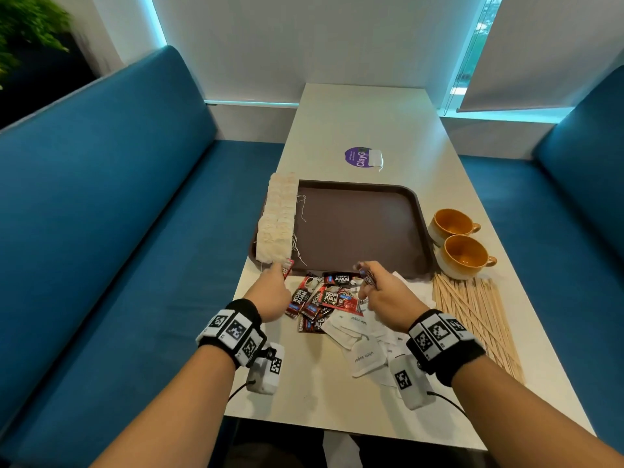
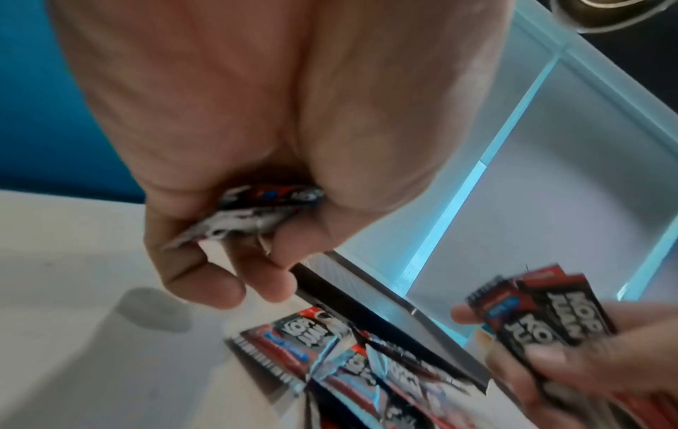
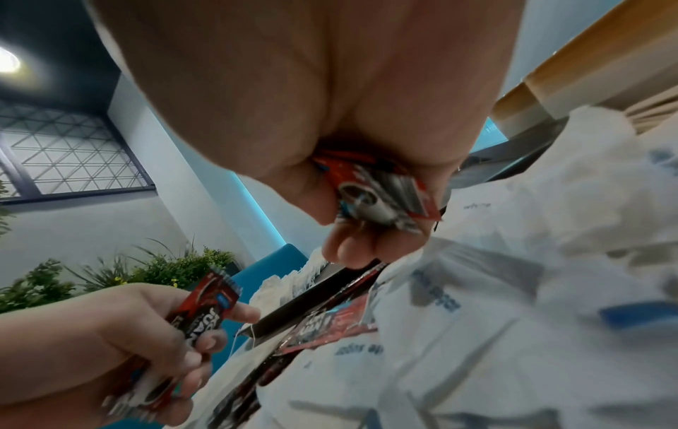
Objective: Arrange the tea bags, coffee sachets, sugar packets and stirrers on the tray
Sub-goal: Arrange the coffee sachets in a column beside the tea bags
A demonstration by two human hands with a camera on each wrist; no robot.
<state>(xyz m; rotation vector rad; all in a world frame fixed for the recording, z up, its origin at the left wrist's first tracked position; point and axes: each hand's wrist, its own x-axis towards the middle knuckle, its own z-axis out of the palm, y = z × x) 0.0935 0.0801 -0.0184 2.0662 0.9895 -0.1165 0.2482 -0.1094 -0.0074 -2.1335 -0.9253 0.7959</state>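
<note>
left hand [image 1: 274, 288] fingers pinch coffee sachets [image 2: 257, 212] at tray [image 1: 417, 211] near-left corner | right hand [image 1: 383, 293] clasps more [image 3: 374, 191] | pile [image 1: 324, 300] before tray | risk: slick, loosely fanned sachets slip

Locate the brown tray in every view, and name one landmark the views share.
Head: the brown tray lies at the centre of the table, tea bags along its left side.
Left wrist: its dark rim runs diagonally below the left hand.
Right wrist: its rim shows as a dark edge, lower centre.
Shared landmark: the loose coffee sachets before the tray.
</note>
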